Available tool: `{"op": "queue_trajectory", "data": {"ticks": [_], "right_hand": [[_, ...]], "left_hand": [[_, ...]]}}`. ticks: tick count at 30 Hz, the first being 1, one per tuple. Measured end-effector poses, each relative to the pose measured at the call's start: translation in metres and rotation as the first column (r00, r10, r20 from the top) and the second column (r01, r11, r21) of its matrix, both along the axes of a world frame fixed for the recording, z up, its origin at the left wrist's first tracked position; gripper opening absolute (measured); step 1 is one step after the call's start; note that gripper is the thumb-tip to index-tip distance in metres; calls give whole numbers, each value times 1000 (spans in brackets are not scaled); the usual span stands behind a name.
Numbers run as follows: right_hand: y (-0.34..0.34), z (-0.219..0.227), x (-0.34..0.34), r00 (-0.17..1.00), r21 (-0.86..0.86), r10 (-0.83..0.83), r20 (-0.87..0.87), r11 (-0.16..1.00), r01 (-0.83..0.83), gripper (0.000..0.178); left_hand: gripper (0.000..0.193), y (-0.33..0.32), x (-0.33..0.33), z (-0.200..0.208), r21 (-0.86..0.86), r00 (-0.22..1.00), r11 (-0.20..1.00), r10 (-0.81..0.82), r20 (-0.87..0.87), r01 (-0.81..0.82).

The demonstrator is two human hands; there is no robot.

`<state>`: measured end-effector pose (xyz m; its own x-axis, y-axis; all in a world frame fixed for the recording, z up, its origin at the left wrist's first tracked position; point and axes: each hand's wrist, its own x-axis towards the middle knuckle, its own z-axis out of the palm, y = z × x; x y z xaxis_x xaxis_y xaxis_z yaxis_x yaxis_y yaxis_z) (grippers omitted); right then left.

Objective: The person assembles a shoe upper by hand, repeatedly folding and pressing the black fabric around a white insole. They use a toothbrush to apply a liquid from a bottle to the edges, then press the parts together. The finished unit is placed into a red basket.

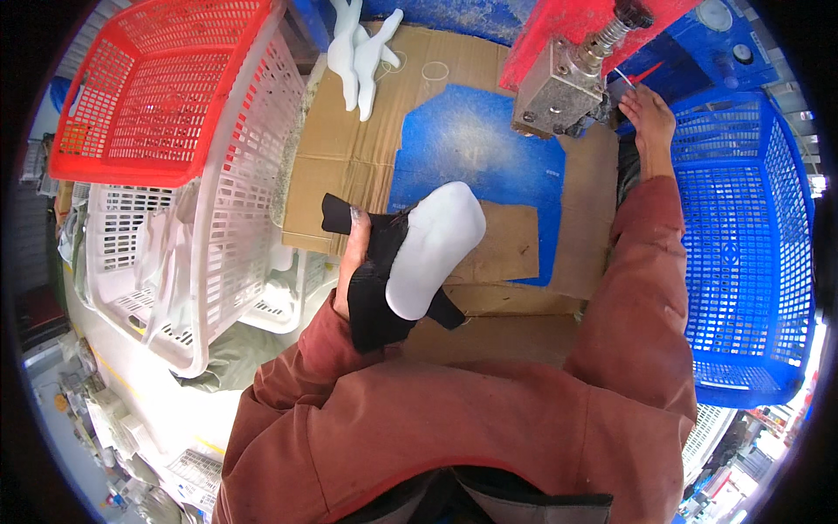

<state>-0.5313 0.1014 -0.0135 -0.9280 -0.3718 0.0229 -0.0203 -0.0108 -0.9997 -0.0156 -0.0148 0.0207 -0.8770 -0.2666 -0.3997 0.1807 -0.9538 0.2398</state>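
Observation:
My left hand (352,260) grips a black shoe upper (377,278), with its fingers mostly hidden behind the fabric. A smooth white foot-shaped piece (438,249) lies against the upper, its rounded wider end pointing away from me. Black flaps stick out on both sides. At the far right, my right hand (648,120) reaches beside a metal machine head (559,92). Its fingers are drawn together at the end of a thin white rod (625,79); the exact grip is small and partly hidden.
Flattened cardboard (332,179) and a blue sheet (476,131) cover the work surface. White curved pieces (362,57) lie at the back left. Red (161,83) and white (236,210) plastic baskets stand left, a blue basket (733,253) right. A red machine arm (546,35) overhangs the back.

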Motion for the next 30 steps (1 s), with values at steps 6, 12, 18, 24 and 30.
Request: {"op": "queue_trajectory", "data": {"ticks": [6,12,18,24,30], "right_hand": [[62,41,101,996,-53,55,64,997,-51,29],[116,78,236,977,-128,202,72,973,-192,23],[97,87,315,905,68,422,-43,905,-419,16],[83,92,339,835,144,538,-110,840,-522,16],[94,90,328,840,228,506,-195,856,-463,16]], "left_hand": [[77,3,-1,1,-52,999,998,-32,-1,32],[87,17,-2,6,43,986,996,-67,-150,75],[87,28,2,-1,-42,966,984,-179,-186,174],[88,32,14,-3,-180,972,962,-220,-76,204],[70,35,20,8,-95,979,977,-197,-49,192]]}}
